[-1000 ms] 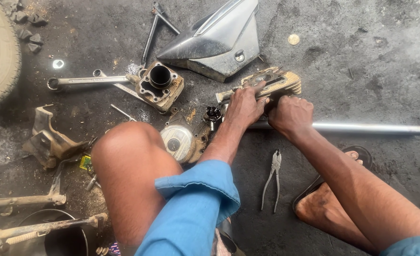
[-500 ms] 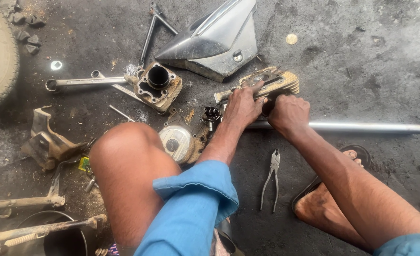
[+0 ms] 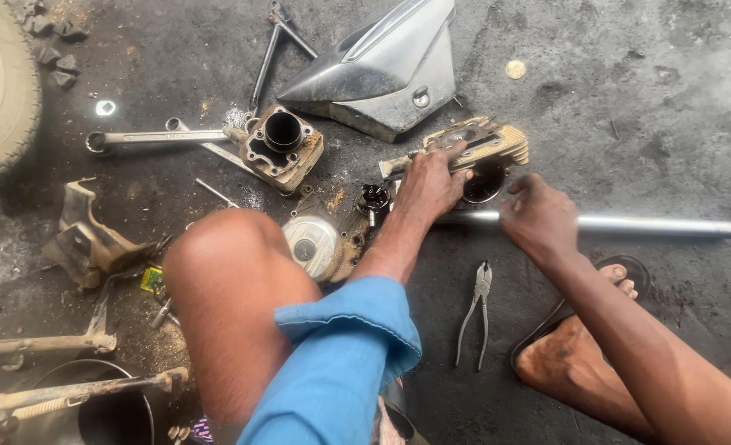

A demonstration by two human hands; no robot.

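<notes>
Right hand (image 3: 538, 216) shifted off cylinder head (image 3: 497, 144)

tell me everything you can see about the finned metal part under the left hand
The finned engine part is tan, grimy cast metal with cooling fins along its right edge and openings on top. It lies on the dark concrete floor, beside the grey side cover. The left hand presses on its near edge; a dark round opening shows below it.
</notes>
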